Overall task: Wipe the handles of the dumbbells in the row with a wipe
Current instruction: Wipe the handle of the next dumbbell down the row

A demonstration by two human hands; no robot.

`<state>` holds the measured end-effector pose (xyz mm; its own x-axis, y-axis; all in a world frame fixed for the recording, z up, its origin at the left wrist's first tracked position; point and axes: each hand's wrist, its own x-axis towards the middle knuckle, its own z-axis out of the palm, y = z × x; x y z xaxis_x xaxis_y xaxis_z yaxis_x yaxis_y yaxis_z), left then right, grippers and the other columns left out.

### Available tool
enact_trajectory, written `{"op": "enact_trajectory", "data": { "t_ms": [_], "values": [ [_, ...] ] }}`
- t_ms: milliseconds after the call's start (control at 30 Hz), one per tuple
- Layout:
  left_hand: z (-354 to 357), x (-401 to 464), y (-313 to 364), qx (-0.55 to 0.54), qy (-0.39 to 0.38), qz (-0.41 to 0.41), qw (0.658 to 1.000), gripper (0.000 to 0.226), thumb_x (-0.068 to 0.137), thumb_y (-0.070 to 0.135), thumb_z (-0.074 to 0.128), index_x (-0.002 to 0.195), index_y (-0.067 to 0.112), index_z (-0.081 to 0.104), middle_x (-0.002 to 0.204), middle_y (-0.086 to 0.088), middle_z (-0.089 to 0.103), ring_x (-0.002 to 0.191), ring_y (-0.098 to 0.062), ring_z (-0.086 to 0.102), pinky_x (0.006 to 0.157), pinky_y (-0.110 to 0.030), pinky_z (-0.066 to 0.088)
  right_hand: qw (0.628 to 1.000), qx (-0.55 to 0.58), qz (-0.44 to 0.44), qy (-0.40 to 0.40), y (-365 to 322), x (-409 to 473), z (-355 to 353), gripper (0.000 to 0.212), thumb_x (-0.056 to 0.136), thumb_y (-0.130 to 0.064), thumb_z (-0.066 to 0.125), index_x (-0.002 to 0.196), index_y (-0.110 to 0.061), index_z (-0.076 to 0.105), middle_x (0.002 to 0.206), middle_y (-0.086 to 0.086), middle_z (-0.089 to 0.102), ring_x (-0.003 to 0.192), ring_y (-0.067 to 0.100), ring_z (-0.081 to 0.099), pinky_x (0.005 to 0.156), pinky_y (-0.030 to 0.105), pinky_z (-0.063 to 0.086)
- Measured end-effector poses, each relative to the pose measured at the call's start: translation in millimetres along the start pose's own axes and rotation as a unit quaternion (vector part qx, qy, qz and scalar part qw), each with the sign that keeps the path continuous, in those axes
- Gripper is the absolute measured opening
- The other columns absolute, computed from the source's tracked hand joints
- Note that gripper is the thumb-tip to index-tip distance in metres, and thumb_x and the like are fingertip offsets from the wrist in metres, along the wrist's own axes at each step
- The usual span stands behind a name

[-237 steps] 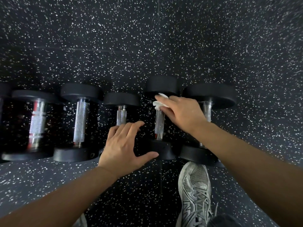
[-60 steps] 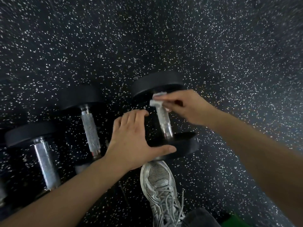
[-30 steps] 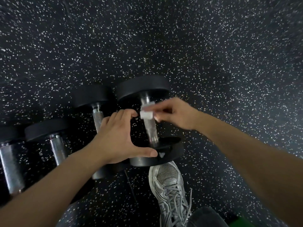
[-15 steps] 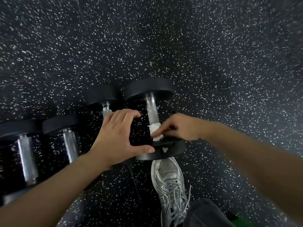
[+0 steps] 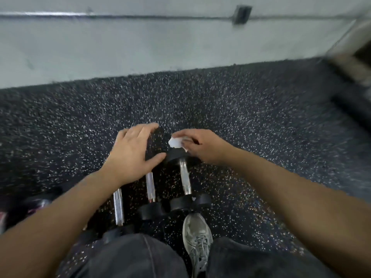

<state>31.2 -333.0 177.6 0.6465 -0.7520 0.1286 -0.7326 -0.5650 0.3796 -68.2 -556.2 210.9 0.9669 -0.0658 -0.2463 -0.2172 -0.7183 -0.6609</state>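
A row of black dumbbells with shiny metal handles lies on the speckled floor. The rightmost dumbbell (image 5: 185, 178) shows its bare handle. My right hand (image 5: 202, 146) is lifted above that dumbbell's far head, pinching a crumpled white wipe (image 5: 175, 141). The wipe is off the handle. My left hand (image 5: 131, 152) hovers open with spread fingers over the far end of the neighbouring dumbbell (image 5: 150, 186). A third handle (image 5: 118, 205) shows under my left forearm; dumbbells farther left are mostly hidden by the arm.
A pale wall (image 5: 160, 41) runs along the far edge of the black speckled floor (image 5: 251, 117). My grey sneaker (image 5: 197, 235) stands just behind the rightmost dumbbell. A dark blurred object (image 5: 353, 93) sits at the far right.
The view tilted up sharply, bringing the wall into sight. My right hand lifted the wipe off the near end of the handle to above the far head. My left hand rose off the dumbbell.
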Motion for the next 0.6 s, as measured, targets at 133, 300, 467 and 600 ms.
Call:
{"op": "enact_trajectory", "data": {
  "t_ms": [133, 300, 467, 600],
  "values": [
    [-68.2, -13.9, 26.6, 0.021, 0.052, 0.017, 0.998, 0.079, 0.090, 0.057, 0.064, 0.154, 0.023, 0.033, 0.155, -0.001, 0.046, 0.143, -0.023, 0.043, 0.120, -0.048, 0.024, 0.995, -0.052, -0.041, 0.075, -63.2, -40.1, -27.5, 0.031, 0.105, -0.032, 0.048, 0.132, -0.037, 0.063, 0.080, -0.018, 0.066, 0.056, -0.001, 0.055, 0.054, 0.022, 0.044],
    [-139.8, -45.9, 50.0, 0.039, 0.109, 0.024, 0.993, 0.077, 0.091, 0.058, 0.064, 0.153, 0.024, 0.034, 0.152, -0.002, 0.050, 0.141, -0.025, 0.046, 0.119, -0.052, 0.027, 0.980, 0.010, -0.081, 0.180, -126.6, -85.5, -42.8, 0.032, 0.105, -0.027, 0.049, 0.132, -0.036, 0.063, 0.087, -0.007, 0.073, 0.050, 0.001, 0.048, 0.049, 0.022, 0.039],
    [-203.9, -90.4, 50.0, 0.074, 0.147, 0.030, 0.986, 0.078, 0.088, 0.066, 0.049, 0.151, 0.023, 0.036, 0.147, -0.001, 0.053, 0.134, -0.022, 0.052, 0.117, -0.051, 0.030, 0.965, 0.072, -0.126, 0.217, -185.3, -108.1, -31.2, 0.032, 0.103, -0.025, 0.050, 0.129, -0.034, 0.065, 0.087, -0.009, 0.073, 0.049, 0.002, 0.044, 0.047, 0.021, 0.035],
    [-244.7, -130.2, 33.4, 0.101, 0.179, 0.010, 0.979, 0.077, 0.087, 0.066, 0.048, 0.149, 0.021, 0.040, 0.145, -0.001, 0.054, 0.131, -0.023, 0.053, 0.115, -0.051, 0.030, 0.958, 0.093, -0.168, 0.212, -226.3, -106.8, -5.0, 0.033, 0.103, -0.024, 0.050, 0.132, -0.031, 0.064, 0.074, -0.013, 0.067, 0.048, 0.005, 0.040, 0.047, 0.023, 0.034]
  ]
}}
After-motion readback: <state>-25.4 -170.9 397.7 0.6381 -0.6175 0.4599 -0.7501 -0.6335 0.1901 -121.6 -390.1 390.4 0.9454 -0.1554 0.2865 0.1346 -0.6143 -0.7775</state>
